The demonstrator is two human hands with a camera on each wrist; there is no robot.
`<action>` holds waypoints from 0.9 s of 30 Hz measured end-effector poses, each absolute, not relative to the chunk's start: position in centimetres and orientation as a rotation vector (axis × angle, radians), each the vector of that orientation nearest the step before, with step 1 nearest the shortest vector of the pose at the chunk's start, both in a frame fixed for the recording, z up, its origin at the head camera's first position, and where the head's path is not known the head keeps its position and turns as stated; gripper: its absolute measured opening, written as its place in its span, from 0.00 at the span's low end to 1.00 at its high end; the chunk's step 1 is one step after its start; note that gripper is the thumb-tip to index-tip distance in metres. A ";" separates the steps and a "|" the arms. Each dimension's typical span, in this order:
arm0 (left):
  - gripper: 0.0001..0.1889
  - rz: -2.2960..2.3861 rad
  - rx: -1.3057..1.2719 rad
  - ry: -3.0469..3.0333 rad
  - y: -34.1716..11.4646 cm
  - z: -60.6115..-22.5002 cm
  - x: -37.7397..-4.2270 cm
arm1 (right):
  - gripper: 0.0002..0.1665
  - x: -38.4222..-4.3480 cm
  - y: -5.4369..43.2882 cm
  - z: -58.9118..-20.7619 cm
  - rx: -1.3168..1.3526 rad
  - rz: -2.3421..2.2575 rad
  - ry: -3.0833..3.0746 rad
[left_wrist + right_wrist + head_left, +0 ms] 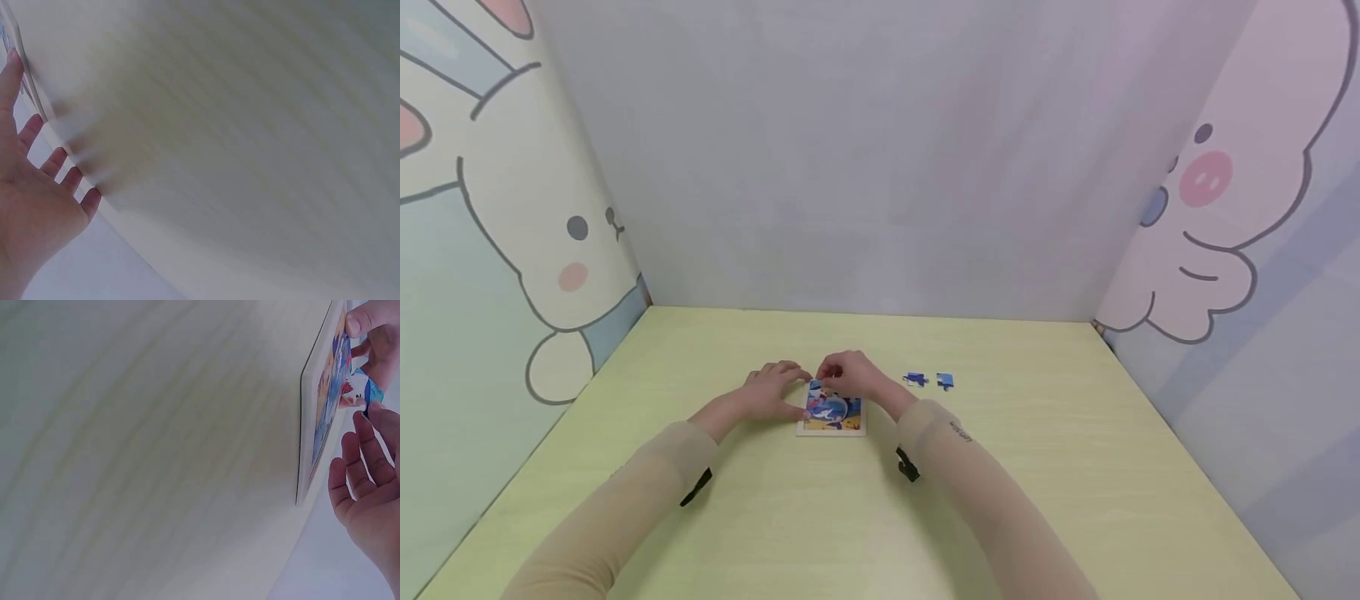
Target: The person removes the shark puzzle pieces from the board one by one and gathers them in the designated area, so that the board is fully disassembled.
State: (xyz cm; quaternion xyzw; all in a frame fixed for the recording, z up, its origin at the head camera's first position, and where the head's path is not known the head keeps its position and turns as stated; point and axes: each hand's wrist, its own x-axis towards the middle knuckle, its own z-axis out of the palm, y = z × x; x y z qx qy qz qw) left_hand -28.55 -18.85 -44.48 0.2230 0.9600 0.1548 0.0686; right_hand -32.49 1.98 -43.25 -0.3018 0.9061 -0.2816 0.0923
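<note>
A small jigsaw puzzle with a blue, orange and white picture lies in a white-rimmed tray on the table. My left hand rests at the tray's left side, its thumb on the left edge and its fingers spread toward the far left corner. Over the far part of the puzzle is my right hand. In the right wrist view, that hand pinches a puzzle piece between thumb and index finger, tilted up above the picture. The left wrist view shows the left hand with fingers extended.
To the right of the tray, two loose puzzle pieces, one dark blue and white and one light blue, lie on the pale yellow table. A grey back wall and cartoon-printed side panels surround the table.
</note>
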 end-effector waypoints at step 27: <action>0.38 0.463 0.645 2.880 -19.0 -44.6 -28.8 | 0.07 -33.2 4.4 -41.7 -0.900 -0.907 2.686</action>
